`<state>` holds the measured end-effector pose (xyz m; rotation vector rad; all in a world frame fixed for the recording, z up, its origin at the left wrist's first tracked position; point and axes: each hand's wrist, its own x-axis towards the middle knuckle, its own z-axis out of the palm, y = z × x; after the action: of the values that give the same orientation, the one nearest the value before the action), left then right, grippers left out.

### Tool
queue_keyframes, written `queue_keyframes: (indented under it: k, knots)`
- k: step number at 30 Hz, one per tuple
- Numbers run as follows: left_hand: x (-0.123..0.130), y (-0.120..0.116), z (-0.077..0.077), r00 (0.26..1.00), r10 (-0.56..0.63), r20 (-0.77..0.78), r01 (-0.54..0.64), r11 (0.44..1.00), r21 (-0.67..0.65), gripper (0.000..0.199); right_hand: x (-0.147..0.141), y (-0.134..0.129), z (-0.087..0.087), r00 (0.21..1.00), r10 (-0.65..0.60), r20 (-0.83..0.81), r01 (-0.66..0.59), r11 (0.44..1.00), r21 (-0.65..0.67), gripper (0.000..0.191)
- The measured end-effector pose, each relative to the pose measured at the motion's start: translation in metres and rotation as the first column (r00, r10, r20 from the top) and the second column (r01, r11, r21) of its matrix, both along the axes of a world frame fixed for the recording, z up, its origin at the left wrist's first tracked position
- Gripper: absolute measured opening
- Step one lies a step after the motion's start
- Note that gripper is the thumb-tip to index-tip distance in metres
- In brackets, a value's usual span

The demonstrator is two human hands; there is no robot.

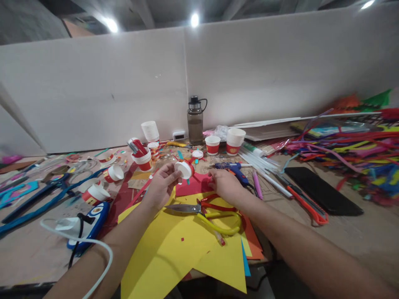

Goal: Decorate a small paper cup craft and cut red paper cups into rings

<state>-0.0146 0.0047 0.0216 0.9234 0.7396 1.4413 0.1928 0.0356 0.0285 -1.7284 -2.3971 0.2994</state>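
Observation:
My left hand [162, 183] is closed on a small white round piece with a red edge [183, 170], which looks like the bottom of a cut paper cup; thumb and fingers pinch its left side. My right hand [225, 185] has its fingers drawn together at the right end of a red paper sheet [191, 186]; what is between the fingertips, if anything, I cannot make out. Below the hands, scissors [199, 207] with one red and one yellow handle lie on yellow paper [162, 245]. Another white round piece [197, 154] lies just beyond.
A blue glue gun [232, 169], purple stick [257, 185], red cutter [308, 205] and black phone [322, 191] lie rightward. Paper cups [235, 141] and a bottle [195, 124] stand behind. Leftward are tipped cups [95, 194], a blue-white object [90, 228] and a white cable [109, 253].

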Motion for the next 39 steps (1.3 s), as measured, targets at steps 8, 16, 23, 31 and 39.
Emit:
queue_keyframes:
  k: [8, 16, 23, 31, 39]
  knots:
    - [-0.001, 0.004, -0.004, 0.998, 0.012, 0.055, -0.008, 0.998, -0.057, 0.029, -0.001, 0.007, -0.005, 0.999, -0.035, -0.003, 0.035, 0.997, -0.062, 0.029]
    - [-0.002, 0.003, -0.003, 0.996, 0.001, 0.091, 0.008, 0.995, -0.102, 0.02, 0.001, 0.005, -0.005, 1.0, -0.016, 0.018, 0.016, 0.999, -0.028, 0.015]
    - [-0.003, 0.004, -0.004, 0.997, -0.002, 0.074, 0.01, 0.993, -0.114, 0.023, -0.003, 0.003, 0.002, 0.997, -0.03, 0.077, 0.035, 0.997, -0.067, 0.018]
    - [-0.003, 0.003, -0.001, 0.993, 0.027, 0.111, -0.011, 0.99, -0.138, 0.019, -0.004, -0.001, 0.001, 0.996, -0.03, 0.085, 0.034, 0.999, -0.039, 0.02]
    - [-0.004, 0.002, 0.002, 0.998, -0.003, 0.069, 0.008, 0.997, -0.077, 0.016, -0.001, -0.003, -0.001, 0.999, 0.03, 0.027, -0.029, 0.999, -0.028, 0.009]
